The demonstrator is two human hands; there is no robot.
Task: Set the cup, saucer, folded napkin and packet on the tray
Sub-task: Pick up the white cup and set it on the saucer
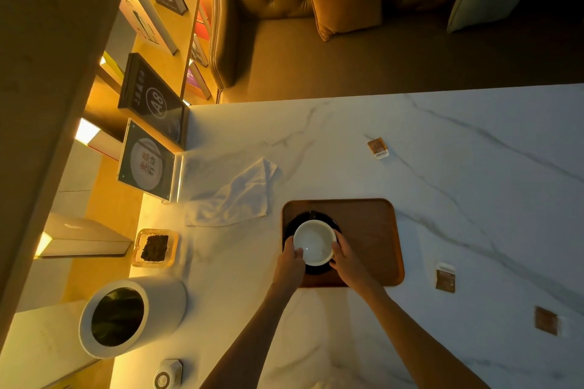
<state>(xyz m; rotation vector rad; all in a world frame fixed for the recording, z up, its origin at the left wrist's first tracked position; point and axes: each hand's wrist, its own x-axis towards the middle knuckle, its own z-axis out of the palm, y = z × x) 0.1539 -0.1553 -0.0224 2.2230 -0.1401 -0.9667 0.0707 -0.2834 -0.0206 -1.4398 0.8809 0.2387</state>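
Both hands (319,257) around white cup (314,241)

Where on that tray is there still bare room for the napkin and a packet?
The tray's right half, beside the black saucer, is bare wood. Its left half is crowded: the white cup sits on the saucer, with the left hand and right hand around it.
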